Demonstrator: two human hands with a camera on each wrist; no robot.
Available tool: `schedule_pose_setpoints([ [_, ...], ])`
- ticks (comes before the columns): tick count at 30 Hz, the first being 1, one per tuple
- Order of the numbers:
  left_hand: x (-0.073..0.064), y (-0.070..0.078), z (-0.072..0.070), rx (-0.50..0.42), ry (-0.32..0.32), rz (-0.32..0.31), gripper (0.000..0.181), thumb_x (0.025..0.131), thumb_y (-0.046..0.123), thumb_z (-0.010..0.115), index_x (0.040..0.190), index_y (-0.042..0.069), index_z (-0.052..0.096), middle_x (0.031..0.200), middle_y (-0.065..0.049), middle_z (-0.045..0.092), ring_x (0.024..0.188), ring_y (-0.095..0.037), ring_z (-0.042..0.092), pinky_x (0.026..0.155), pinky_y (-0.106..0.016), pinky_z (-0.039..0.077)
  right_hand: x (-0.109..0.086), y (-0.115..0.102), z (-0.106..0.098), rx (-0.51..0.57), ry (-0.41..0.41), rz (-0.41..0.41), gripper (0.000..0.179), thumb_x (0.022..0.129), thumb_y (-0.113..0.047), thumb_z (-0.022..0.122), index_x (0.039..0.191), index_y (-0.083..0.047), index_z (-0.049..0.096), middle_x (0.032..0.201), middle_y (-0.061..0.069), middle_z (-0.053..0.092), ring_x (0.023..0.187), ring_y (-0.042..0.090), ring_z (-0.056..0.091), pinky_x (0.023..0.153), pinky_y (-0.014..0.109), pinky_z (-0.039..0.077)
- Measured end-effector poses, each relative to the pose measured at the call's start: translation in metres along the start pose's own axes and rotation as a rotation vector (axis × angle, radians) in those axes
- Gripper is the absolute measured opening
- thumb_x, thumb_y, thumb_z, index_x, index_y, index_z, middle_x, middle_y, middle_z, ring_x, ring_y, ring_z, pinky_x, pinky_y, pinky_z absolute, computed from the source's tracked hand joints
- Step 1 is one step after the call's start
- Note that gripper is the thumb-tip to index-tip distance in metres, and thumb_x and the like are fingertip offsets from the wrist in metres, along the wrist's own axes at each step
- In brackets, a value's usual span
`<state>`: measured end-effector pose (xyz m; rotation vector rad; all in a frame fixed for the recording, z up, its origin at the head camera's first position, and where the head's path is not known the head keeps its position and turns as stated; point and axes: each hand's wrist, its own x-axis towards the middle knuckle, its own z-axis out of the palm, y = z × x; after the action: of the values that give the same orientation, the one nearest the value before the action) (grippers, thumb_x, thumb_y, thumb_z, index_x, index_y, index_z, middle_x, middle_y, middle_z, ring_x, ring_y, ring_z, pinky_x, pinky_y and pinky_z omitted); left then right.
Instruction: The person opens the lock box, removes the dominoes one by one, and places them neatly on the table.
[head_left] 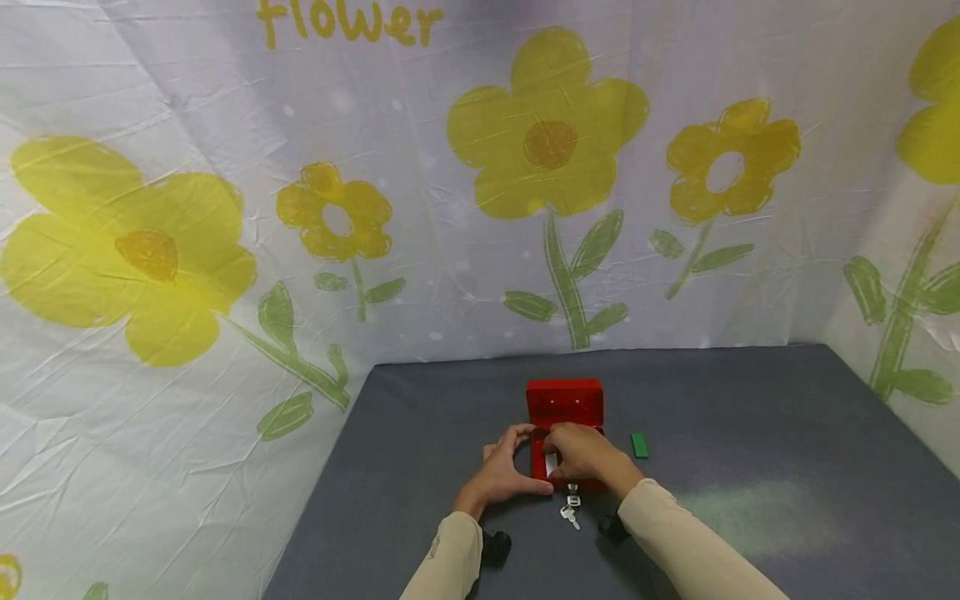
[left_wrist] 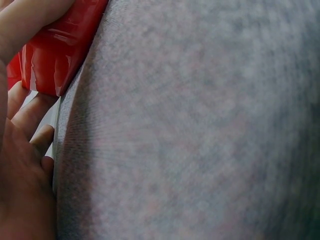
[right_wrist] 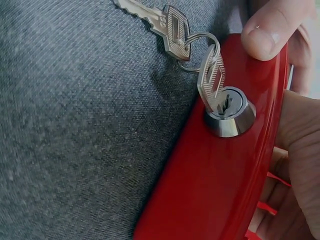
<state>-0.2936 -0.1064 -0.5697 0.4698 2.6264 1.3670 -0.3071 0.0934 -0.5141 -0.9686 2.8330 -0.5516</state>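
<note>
Glossy red, the lockbox [right_wrist: 210, 175] stands lid-up within the left hand's [head_left: 505, 475] curl, thumb at its front and fingers round its end. Probably stiff, slick metal, it should hold best by its corners. Inside, the right hand's [head_left: 587, 452] grip is hidden; I cannot tell. Keys [right_wrist: 176, 35] at the lock [right_wrist: 231, 117], wristward, could snag; a green block [head_left: 639, 445] lies right of both hands.
</note>
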Motion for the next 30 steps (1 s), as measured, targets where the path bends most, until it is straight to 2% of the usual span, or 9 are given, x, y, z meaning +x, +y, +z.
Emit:
schedule_pose_setpoints([
  [5,0.0,0.001,0.0,-0.008,0.0,-0.002,0.093,0.069,0.037,0.094,0.145,0.031,0.043,0.154,-0.004,0.051,0.131,-0.03,0.031,0.101,-0.048,0.031,-0.001,0.002,0.001,0.017,0.024,-0.005,0.02,0.073,-0.017,0.09,0.087,-0.013,0.077,0.07,-0.004,0.06,0.067,0.012,0.046,0.063,0.032,0.042],
  [13,-0.001,0.001,0.0,-0.001,-0.005,-0.001,0.093,0.069,0.039,0.094,0.146,0.03,0.042,0.154,-0.005,0.05,0.133,-0.031,0.031,0.101,-0.048,0.032,-0.004,0.008,0.002,0.039,0.075,-0.017,0.032,0.075,-0.02,0.088,0.104,-0.012,0.078,0.095,-0.001,0.067,0.08,0.011,0.053,0.073,0.035,0.049],
  [17,0.0,-0.001,-0.001,-0.003,-0.006,-0.007,0.094,0.069,0.04,0.094,0.146,0.031,0.042,0.154,-0.006,0.05,0.133,-0.032,0.031,0.102,-0.051,0.033,-0.006,0.01,0.0,0.068,0.091,-0.02,0.035,0.076,-0.021,0.089,0.108,-0.01,0.078,0.096,0.0,0.067,0.079,0.01,0.053,0.071,0.032,0.047],
  [24,0.0,-0.002,-0.001,-0.016,-0.009,-0.026,0.094,0.068,0.042,0.094,0.145,0.035,0.042,0.154,-0.004,0.05,0.135,-0.032,0.03,0.105,-0.054,0.032,-0.01,0.012,-0.005,0.107,0.101,-0.028,0.038,0.078,-0.019,0.087,0.112,-0.006,0.076,0.099,0.003,0.068,0.081,0.011,0.054,0.074,0.032,0.049],
  [30,0.001,-0.002,-0.001,-0.011,-0.014,-0.015,0.093,0.069,0.04,0.094,0.145,0.034,0.041,0.155,-0.007,0.049,0.137,-0.034,0.03,0.104,-0.054,0.032,-0.012,0.014,-0.005,0.116,0.099,-0.012,0.04,0.08,-0.021,0.085,0.116,-0.007,0.075,0.104,0.001,0.068,0.086,0.014,0.059,0.079,0.034,0.052],
])
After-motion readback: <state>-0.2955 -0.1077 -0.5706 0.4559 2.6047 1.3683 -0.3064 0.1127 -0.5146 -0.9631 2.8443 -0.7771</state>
